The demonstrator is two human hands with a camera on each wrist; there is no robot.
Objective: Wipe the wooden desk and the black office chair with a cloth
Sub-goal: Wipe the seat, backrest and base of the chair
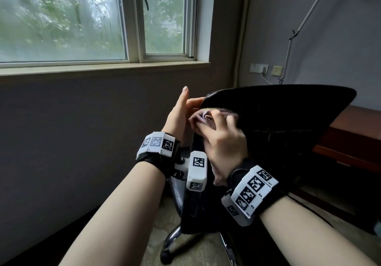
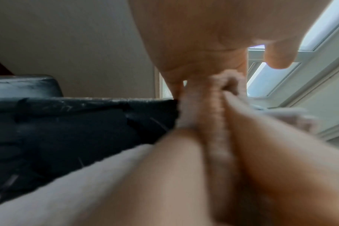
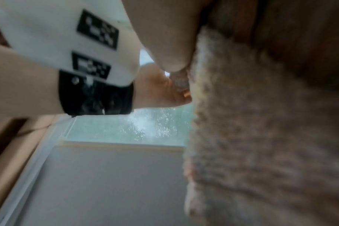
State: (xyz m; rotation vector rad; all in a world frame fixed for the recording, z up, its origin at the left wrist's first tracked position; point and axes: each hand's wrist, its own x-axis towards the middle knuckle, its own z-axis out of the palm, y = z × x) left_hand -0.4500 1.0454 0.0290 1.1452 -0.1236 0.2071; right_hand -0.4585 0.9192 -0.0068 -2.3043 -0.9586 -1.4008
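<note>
Chair (image 1: 278,125) left of desk (image 1: 354,137) — window (image 1: 82,18) behind.

Black wrist straps (image 1: 158,162) with white tag blocks (image 1: 250,191)

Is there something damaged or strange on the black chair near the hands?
Yes. In the left wrist view, the black chair shows cracked, flaking upholstery with pale scuffs along its top edge, beside the pink cloth. Nothing looks spilled or askew.
</note>
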